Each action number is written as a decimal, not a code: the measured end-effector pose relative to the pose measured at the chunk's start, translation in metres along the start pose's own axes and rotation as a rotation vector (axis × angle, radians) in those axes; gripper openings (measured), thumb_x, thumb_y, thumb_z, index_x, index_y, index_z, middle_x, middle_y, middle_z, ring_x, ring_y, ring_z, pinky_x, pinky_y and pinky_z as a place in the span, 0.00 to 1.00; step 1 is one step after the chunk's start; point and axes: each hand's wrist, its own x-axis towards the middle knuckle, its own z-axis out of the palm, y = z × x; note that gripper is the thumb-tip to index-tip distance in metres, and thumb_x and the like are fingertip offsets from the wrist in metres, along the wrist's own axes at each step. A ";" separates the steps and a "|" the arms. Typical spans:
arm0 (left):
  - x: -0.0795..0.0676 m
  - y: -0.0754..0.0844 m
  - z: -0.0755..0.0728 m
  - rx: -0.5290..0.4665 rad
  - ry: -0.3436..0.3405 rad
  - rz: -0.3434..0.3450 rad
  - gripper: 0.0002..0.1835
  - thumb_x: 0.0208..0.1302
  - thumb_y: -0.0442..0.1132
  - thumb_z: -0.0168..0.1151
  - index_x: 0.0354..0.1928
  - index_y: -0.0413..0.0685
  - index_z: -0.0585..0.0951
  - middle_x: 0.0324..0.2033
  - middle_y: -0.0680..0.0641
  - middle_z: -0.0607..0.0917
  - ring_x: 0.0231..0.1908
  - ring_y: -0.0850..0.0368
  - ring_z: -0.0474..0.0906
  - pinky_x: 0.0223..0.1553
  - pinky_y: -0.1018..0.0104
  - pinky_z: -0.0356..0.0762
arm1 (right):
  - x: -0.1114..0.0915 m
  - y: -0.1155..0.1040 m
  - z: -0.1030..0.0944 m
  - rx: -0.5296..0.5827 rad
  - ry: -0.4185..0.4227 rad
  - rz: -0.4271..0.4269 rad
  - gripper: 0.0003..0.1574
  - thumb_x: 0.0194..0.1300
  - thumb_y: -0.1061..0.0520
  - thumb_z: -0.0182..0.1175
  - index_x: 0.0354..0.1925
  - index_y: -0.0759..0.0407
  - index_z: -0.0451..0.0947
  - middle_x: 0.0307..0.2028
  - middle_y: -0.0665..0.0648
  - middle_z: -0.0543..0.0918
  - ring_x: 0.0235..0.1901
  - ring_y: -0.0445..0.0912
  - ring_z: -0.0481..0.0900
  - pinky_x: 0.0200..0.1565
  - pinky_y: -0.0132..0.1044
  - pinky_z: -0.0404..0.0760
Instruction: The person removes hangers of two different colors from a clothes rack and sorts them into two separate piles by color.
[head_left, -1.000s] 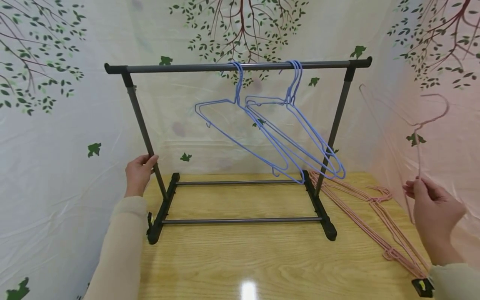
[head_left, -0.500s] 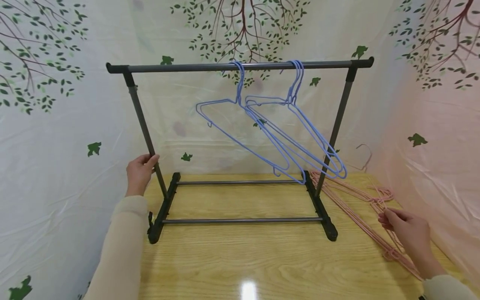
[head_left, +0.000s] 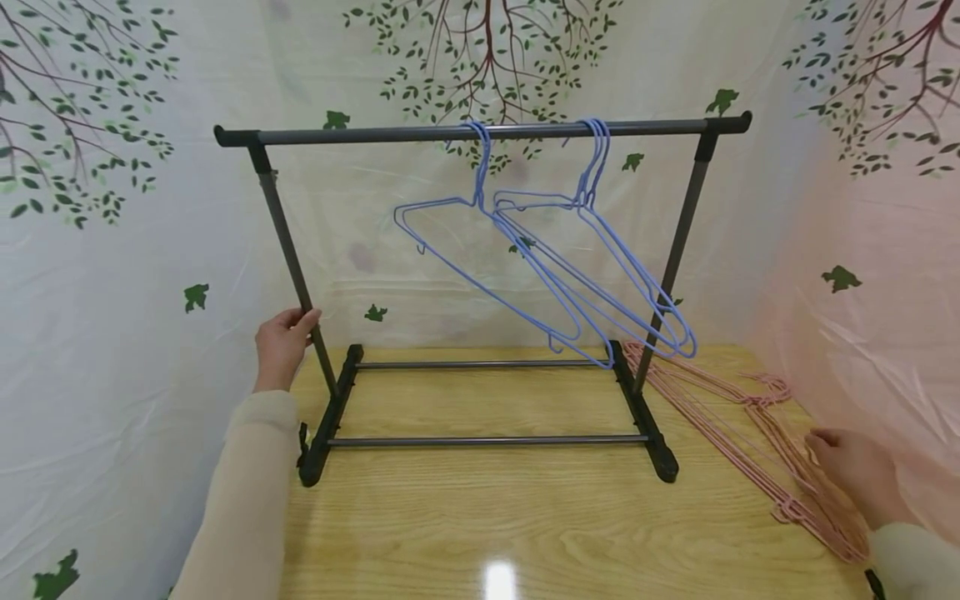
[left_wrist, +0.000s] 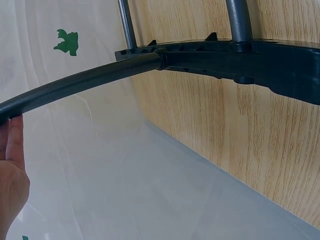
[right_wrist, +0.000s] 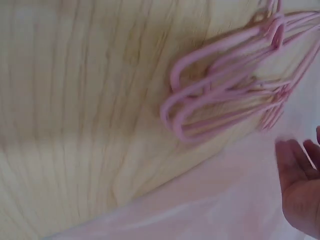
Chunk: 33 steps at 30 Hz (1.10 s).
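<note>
My left hand grips the left upright of a black clothes rack, thumb and fingers about the post. In the left wrist view, fingers of that hand touch the dark tube. Several blue hangers hang from the top bar in two groups, right of its middle. Beside the rack's right foot, a pile of pink hangers lies flat on the table. My right hand is just right of that pile. In the right wrist view its fingers hold nothing and stand apart from the pink hangers.
The wooden table carries the rack's black base. A pale curtain with printed trees and leaves stands close behind the rack and along both sides. The table's edge shows below the rack foot in the left wrist view.
My right hand has lowered a pink hanger from the right onto the pile, let it go and drawn back to the right. My left hand keeps its hold on the post.
</note>
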 end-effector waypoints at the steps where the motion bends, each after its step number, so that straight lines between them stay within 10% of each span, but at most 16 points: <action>1: 0.000 0.000 0.000 0.001 0.001 -0.001 0.32 0.69 0.60 0.56 0.62 0.42 0.78 0.56 0.40 0.80 0.55 0.48 0.76 0.55 0.57 0.78 | 0.002 0.002 0.000 -0.062 0.035 -0.020 0.33 0.78 0.52 0.47 0.55 0.86 0.69 0.46 0.80 0.79 0.43 0.71 0.78 0.44 0.64 0.74; 9: 0.001 0.001 0.001 0.006 -0.006 0.004 0.32 0.69 0.60 0.55 0.61 0.41 0.79 0.55 0.40 0.80 0.55 0.48 0.76 0.56 0.57 0.77 | 0.023 -0.030 -0.007 -0.077 0.154 -0.062 0.37 0.79 0.46 0.44 0.59 0.82 0.68 0.54 0.82 0.73 0.49 0.77 0.70 0.45 0.68 0.69; 22: -0.005 0.005 -0.004 0.074 -0.030 0.039 0.32 0.72 0.59 0.53 0.62 0.37 0.77 0.55 0.37 0.78 0.55 0.45 0.76 0.56 0.54 0.76 | 0.085 -0.162 -0.055 0.173 0.180 -0.062 0.46 0.75 0.33 0.40 0.72 0.67 0.61 0.65 0.76 0.66 0.63 0.73 0.63 0.58 0.69 0.64; 33: -0.017 0.028 -0.015 0.108 0.031 0.087 0.43 0.68 0.65 0.54 0.74 0.42 0.63 0.66 0.36 0.70 0.65 0.40 0.66 0.63 0.44 0.66 | 0.116 -0.248 -0.077 0.532 0.132 -0.126 0.45 0.69 0.31 0.51 0.76 0.49 0.59 0.70 0.57 0.68 0.62 0.44 0.72 0.62 0.40 0.72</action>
